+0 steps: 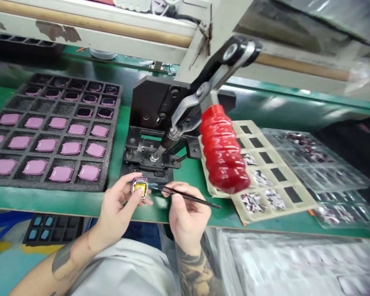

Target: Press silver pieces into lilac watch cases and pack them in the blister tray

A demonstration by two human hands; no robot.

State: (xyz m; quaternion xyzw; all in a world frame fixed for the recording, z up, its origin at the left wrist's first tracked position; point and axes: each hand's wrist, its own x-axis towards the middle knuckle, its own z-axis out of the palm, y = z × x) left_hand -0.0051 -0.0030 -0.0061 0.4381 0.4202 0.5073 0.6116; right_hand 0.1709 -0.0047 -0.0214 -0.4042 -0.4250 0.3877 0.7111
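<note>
Between the thumb and fingers of my left hand is a small purple watch case, its open side facing up with a yellow part showing inside. My right hand grips dark tweezers, whose tips point left and reach the right side of the case. Whether the tips touch it or hold a small part, I cannot tell. Just beyond both hands stands a black toggle press with a red ribbed handle.
A grey foam tray of purple watch cases lies left. To the right are a cream tray of small parts and clear plastic trays. A dark tray with blue pieces sits below the bench edge. Plastic-wrapped trays occupy the lower right.
</note>
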